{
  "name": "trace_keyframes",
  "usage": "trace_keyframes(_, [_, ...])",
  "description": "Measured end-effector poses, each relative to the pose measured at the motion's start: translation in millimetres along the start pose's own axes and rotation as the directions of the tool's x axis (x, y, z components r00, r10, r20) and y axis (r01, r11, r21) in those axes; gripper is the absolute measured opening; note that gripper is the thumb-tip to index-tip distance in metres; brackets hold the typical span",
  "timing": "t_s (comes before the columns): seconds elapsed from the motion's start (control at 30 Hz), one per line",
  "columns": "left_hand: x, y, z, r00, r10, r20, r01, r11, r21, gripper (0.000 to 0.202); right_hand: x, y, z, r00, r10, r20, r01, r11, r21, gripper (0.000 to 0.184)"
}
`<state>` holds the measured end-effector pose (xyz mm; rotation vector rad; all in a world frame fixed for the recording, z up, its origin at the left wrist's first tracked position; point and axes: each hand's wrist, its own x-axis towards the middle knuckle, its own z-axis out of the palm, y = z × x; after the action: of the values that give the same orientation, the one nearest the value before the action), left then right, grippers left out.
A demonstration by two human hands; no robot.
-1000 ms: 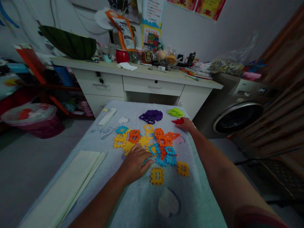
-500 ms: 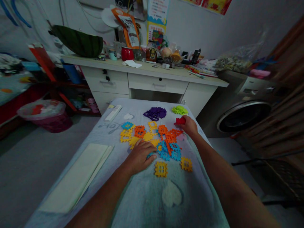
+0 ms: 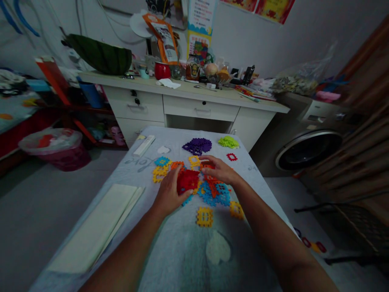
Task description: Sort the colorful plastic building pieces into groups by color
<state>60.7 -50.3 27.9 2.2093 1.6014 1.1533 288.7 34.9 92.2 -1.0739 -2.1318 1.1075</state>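
Note:
On a pale cloth-covered table (image 3: pixel 182 259) lie several flat plastic puzzle pieces in orange, yellow and blue (image 3: pixel 212 194). My left hand (image 3: pixel 168 194) is closed on a red clump of pieces (image 3: pixel 187 180), held just above the heap. My right hand (image 3: pixel 219 170) lies over the orange pieces with fingers stretched out, fingertips close to the red clump. One red piece (image 3: pixel 231 157) lies alone at the back right. A purple pile (image 3: pixel 197 145) and a green pile (image 3: pixel 228 142) sit at the far edge. Two yellow pieces (image 3: pixel 204 217) lie nearer me.
A folded white sheet (image 3: pixel 97 223) lies on the table's left, a white bar (image 3: pixel 145 145) at the back left. Beyond stand a cluttered desk with drawers (image 3: pixel 182 107), a washing machine (image 3: pixel 306 150) at right, a pink bin (image 3: pixel 54 148) at left. Loose pieces (image 3: pixel 310 242) lie on the floor.
My right hand left one red piece at the back right and came in over the heap. My left hand rose off the pieces and now grips a red clump.

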Motion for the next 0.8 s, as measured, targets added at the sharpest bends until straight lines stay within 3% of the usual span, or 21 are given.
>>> trace_keyframes(0.07, [-0.6, -1.7, 1.9, 0.997, 0.013, 0.07, -0.017, 0.999, 0.046, 0.066, 5.6, 22.2, -19.1, 0.968, 0.124, -0.218, -0.161, 0.974, -0.16, 0.038])
trace_keyframes(0.17, [-0.4, -3.4, 2.3, 0.993, 0.029, 0.115, -0.038, 0.996, 0.084, 0.045, 12.9, 59.9, -48.0, 0.829, 0.197, -0.524, -0.456, 0.779, -0.43, 0.036])
trace_keyframes(0.23, [0.3, -4.4, 1.3, 0.993, 0.028, 0.116, -0.038, 0.996, 0.082, 0.037, 14.1, 79.7, -61.1, 0.77, 0.254, -0.585, -0.587, 0.642, -0.493, 0.046])
trace_keyframes(0.3, [1.3, -5.2, -0.2, 0.995, 0.012, 0.103, -0.02, 0.997, 0.079, 0.034, 13.0, 91.6, -68.0, 0.765, 0.318, -0.559, -0.628, 0.561, -0.54, 0.048])
trace_keyframes(0.4, [3.6, -6.9, -3.5, 0.998, -0.036, 0.056, 0.032, 0.997, 0.075, 0.032, 11.0, 95.8, -69.8, 0.809, 0.342, -0.478, -0.586, 0.525, -0.617, 0.036])
trace_keyframes(0.5, [6.5, -9.2, -8.0, 0.992, -0.123, -0.03, 0.124, 0.992, 0.021, 0.033, 10.5, 87.1, -64.4, 0.848, 0.295, -0.441, -0.528, 0.556, -0.642, 0.028])
trace_keyframes(0.6, [8.4, -11.1, -12.5, 0.964, -0.248, -0.094, 0.238, 0.966, -0.102, 0.034, 8.7, 67.0, -50.5, 0.891, 0.195, -0.41, -0.417, 0.71, -0.568, 0.022])
trace_keyframes(0.7, [8.5, -10.2, -15.2, 0.931, -0.351, -0.097, 0.326, 0.922, -0.207, 0.036, 2.8, 37.0, -27.0, 0.953, 0.051, -0.297, -0.184, 0.879, -0.439, 0.019])
trace_keyframes(0.8, [8.3, -6.6, -15.9, 0.919, -0.381, -0.106, 0.333, 0.89, -0.312, 0.039, -6.3, 6.6, 3.5, 0.989, -0.082, -0.126, 0.03, 0.93, -0.367, 0.019])
